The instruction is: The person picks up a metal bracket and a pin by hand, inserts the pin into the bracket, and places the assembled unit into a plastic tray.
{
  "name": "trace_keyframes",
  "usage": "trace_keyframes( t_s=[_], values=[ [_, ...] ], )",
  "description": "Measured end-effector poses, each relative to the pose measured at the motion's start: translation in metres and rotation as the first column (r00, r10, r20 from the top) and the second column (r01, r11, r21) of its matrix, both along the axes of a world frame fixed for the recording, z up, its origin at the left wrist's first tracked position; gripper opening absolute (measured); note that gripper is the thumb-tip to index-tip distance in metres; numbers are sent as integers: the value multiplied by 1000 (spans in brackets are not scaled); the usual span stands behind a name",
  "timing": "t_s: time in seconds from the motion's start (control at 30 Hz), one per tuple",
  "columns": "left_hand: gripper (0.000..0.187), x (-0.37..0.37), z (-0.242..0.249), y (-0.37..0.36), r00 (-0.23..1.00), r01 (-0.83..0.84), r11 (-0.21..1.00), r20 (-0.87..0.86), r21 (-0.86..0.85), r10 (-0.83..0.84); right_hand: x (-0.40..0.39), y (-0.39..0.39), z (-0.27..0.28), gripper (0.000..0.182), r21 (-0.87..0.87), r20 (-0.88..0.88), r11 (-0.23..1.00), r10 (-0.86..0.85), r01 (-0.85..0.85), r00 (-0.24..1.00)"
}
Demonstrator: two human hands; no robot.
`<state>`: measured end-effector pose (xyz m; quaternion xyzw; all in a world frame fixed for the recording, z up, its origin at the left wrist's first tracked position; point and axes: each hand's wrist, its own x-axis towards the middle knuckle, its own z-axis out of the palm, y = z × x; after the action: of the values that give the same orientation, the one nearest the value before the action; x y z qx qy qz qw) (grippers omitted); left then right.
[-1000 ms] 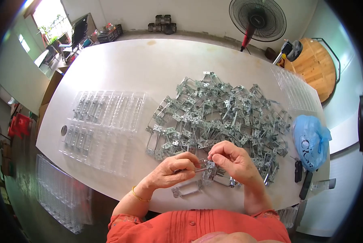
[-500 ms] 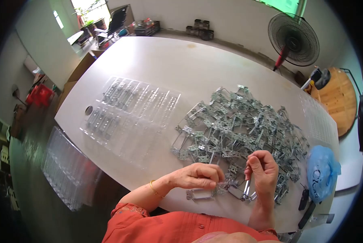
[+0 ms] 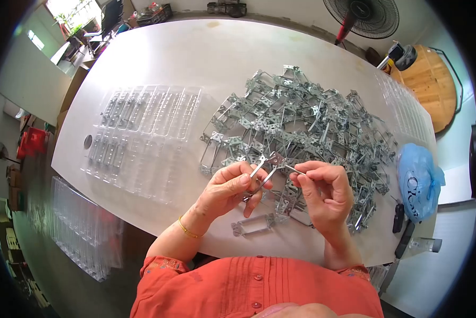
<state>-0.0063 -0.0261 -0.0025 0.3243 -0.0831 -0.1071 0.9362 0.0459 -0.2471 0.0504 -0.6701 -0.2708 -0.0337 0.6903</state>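
My left hand (image 3: 228, 186) is closed on a metal bracket frame (image 3: 274, 158), a narrow piece with long side bars and a flat holed plate at its upper end. A thin metal rod (image 3: 294, 169) is pinched between thumb and fingertips of my right hand (image 3: 327, 196), its far end close by the bracket's plate. Just beyond both hands spreads a large heap of similar metal brackets (image 3: 312, 114). One separate bracket (image 3: 239, 229) lies flat on the table below my left hand.
Clear plastic trays (image 3: 166, 175) lie on the white table (image 3: 169, 47), some slots holding brackets. More trays (image 3: 86, 228) are stacked beside its left edge, others (image 3: 402, 103) at the right. A blue plastic bag (image 3: 419, 183) and a dark-handled tool (image 3: 398, 218) lie at the right edge.
My left hand has taken up a bracket and turned over. My right hand has moved up and left, bringing a thin rod against it. The view has tilted downward.
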Motion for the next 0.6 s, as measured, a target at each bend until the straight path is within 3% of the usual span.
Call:
trace_keyframes(
  t_s=[0.07, 0.2, 0.37, 0.47, 0.53, 0.6],
  values=[
    [26, 0, -1, -1, 1000, 7, 1000, 3, 31, -7, 0, 0, -1, 19, -79, 140, 997, -11, 22, 990],
    [24, 0, -3, 0, 995, 73, 997, 66, 35, -75, 0, 2, -1, 20, -134, 204, 990, -12, 40, 979],
    [25, -1, 1, -4, 991, 45, 987, 114, 152, -62, 1, 6, 6, 23, -268, 446, 951, -16, 151, 895],
    [24, -2, 4, -1, 985, 40, 973, 152, 228, -76, -1, 9, 6, 24, -292, 493, 936, -30, 198, 870],
    [26, 0, 5, 0, 967, -29, 927, 247, 375, -70, -3, 7, 3, 23, -268, 489, 949, -15, 166, 872],
    [22, -2, 10, 0, 974, -34, 915, 218, 403, -60, -9, 6, -5, 21, -158, 169, 986, -30, 57, 985]
  ],
)
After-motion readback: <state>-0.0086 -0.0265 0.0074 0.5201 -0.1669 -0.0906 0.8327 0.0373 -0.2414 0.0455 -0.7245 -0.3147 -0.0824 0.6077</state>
